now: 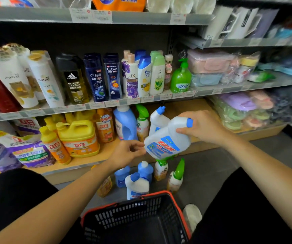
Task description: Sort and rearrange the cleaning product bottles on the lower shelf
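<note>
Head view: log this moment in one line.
right hand: grips white bottle, tilted | left hand: by its base, holding nothing | floor: more bottles

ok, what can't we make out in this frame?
Head view:
- price tags: blurred, unreadable.
- orange bottle on floor: mostly behind left forearm.
- basket: cut by bottom edge, inside dark.
- left hand touching the held bottle? Unclear; right hand grips it.

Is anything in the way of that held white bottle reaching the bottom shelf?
Nothing visible. The right hand holds the white bottle in front of the lower shelf, and the shelf right of the standing twin bottle looks bare.
</note>
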Demonstrator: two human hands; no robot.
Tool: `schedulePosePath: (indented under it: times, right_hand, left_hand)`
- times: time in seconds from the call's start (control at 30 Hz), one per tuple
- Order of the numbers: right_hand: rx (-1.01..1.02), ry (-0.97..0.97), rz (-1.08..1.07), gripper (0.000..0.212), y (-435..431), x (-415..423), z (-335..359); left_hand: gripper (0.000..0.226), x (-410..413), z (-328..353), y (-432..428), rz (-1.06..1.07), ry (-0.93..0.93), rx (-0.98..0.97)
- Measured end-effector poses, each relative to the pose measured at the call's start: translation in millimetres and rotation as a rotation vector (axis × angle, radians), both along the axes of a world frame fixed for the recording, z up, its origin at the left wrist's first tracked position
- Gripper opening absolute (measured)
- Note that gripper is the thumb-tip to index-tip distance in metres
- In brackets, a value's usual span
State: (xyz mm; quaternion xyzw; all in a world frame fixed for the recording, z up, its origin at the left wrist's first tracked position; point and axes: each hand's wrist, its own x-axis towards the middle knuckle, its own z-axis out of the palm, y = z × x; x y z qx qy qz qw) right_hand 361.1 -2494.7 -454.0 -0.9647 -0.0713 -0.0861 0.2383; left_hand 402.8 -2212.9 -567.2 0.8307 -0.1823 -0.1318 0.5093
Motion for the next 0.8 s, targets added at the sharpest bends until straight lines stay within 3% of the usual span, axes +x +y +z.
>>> schedulePosePath:
  times: [0.13, 0.23, 0.43, 0.7, 0.8]
  right_hand:
    - [-0.123, 0.068, 0.008, 0.031, -27.4, 24.2, 8.9]
    - [-0.132, 0.084, -0.029, 0.036, -46.4, 47.2, 9.1]
    - [-0.126, 0.108, -0.058, 0.042, -72.2, 94.6, -7.4]
    - [-0.223, 0.158, -0.05, 0.045, -93.8, 136.8, -57.1]
    - [-0.21, 0.184, -0.023, 0.041, -101.3, 141.3, -80.9]
  left_hand:
    - [0.037, 32.6, 1.5, -17.1, 0.021, -0.101, 0.087]
    - [0.056, 62.1, 2.2, -40.1, 0.054, -0.226, 0.161]
    - [0.093, 117.0, -4.4, -85.0, -0.06, -0.64, 0.371]
    - [0.133, 148.5, -29.2, -116.1, -0.169, -0.694, 0.685]
    - [0.126, 152.5, -34.9, -119.4, -0.139, -0.663, 0.644]
